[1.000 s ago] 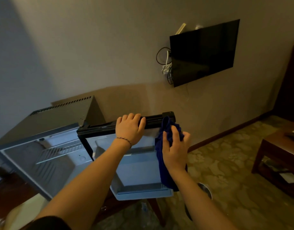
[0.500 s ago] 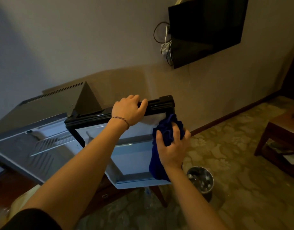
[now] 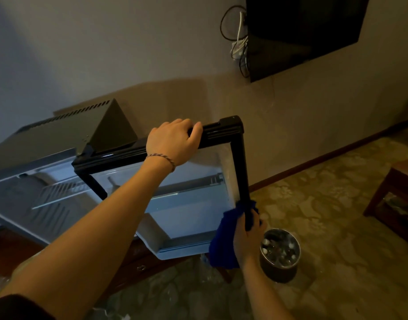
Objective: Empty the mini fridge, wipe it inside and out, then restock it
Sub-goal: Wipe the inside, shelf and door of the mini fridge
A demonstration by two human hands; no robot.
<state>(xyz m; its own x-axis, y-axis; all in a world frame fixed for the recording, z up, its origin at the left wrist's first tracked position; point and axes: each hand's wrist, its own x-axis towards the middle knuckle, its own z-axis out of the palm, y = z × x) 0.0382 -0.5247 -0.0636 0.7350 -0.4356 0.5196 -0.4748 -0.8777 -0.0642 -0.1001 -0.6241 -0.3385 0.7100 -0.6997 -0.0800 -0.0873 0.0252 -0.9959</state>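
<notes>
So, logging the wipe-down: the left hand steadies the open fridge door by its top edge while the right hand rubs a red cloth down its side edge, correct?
Not quite: the cloth is blue, not red, as the head view shows. The left hand does grip the door by its top edge, and the right hand wipes its side edge.

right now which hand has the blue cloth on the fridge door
The right hand: it grips the blue cloth around the lower part of the fridge door's black side edge. The left hand only holds the door's top edge, bare.
</notes>
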